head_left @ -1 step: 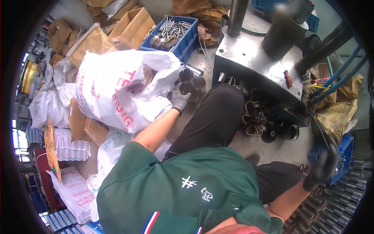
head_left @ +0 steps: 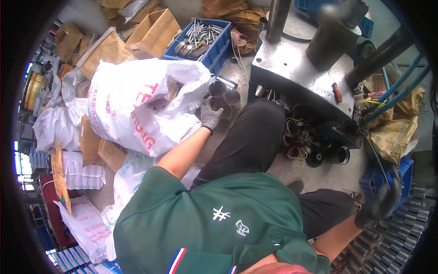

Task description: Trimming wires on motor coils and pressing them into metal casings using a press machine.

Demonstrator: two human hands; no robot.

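Note:
My left hand (head_left: 211, 117), in a grey glove, is closed on a dark metal tube (head_left: 222, 108) beside the open white woven sack (head_left: 121, 105). More short metal tubes (head_left: 217, 88) stand against it, their round mouths facing up. On the far right my right hand (head_left: 375, 208), in a dark glove, is smeared by motion and its fingers cannot be made out. A dark curved piece (head_left: 396, 182) shows right by it; whether the hand holds this is unclear. Below the right hand lie many stacked metal tubes (head_left: 410, 228).
A heavy metal press (head_left: 292, 68) stands ahead, with a screwdriver (head_left: 337, 92) on its plate. Wound motor parts (head_left: 296, 150) lie under it. A blue crate (head_left: 223, 45) of metal shafts sits behind the sack, near a cardboard box (head_left: 155, 32). Another blue crate (head_left: 404, 176) is at right.
My right hand has shifted slightly downward, and the dark curved piece beside it shows more plainly. The left hand stays on the tube.

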